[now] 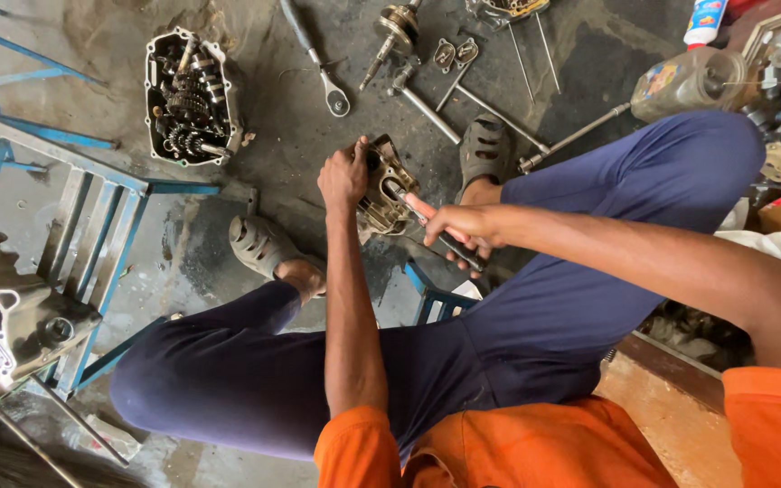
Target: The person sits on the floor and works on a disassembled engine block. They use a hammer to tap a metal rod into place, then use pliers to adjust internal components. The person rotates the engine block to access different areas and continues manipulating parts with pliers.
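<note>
My left hand point(343, 176) grips the top edge of a small greasy metal engine part point(385, 192), held up between my knees. My right hand point(463, 228) holds a tool with a red and black handle point(436, 226); its tip rests against the face of the engine part. I sit low in dark blue trousers and grey sandals, with both feet on the stained concrete floor.
An open engine case full of gears point(187, 98) lies on the floor at upper left. A ratchet wrench point(318, 63), long bolts and rods point(499, 108) lie ahead. A blue metal frame point(74, 217) stands at left with an engine casing point(2, 316) on it. Plastic bottles point(689, 77) stand at upper right.
</note>
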